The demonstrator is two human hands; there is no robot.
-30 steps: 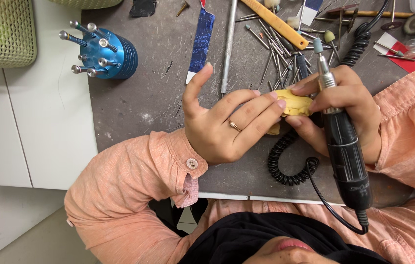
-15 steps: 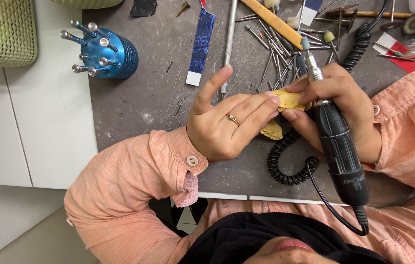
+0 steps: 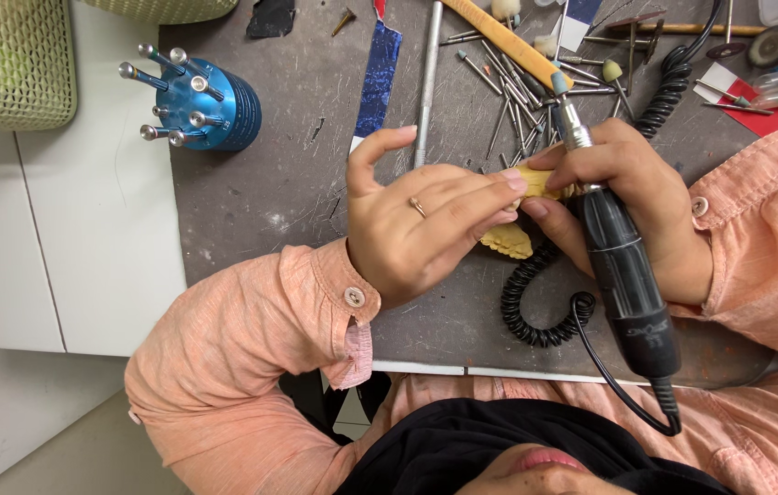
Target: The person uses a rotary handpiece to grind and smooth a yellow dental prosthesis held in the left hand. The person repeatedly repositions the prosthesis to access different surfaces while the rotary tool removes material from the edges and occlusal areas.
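Note:
My left hand [image 3: 425,215] and my right hand [image 3: 632,197] meet over the grey bench mat [image 3: 288,192]. Together their fingertips pinch a small yellow dental cast [image 3: 535,179]; a second yellow piece [image 3: 508,241] shows just below my left fingers. My right hand also grips a black rotary handpiece [image 3: 623,275], its silver tip [image 3: 565,115] pointing up and away from the cast. A black coiled cord [image 3: 535,298] loops from the handpiece under my right wrist. My left hand wears a ring, with its thumb lifted.
A blue bur stand [image 3: 210,105] with metal pins stands at the upper left. Several loose burs and rods [image 3: 517,87] lie scattered behind my hands, beside a long metal rod [image 3: 427,73] and a blue strip [image 3: 378,78]. A green mesh basket [image 3: 8,64] sits left.
Both hands shifted slightly up and left with the cast. The handpiece tilted, its tip swinging left. The lower yellow piece came into view under my left fingers.

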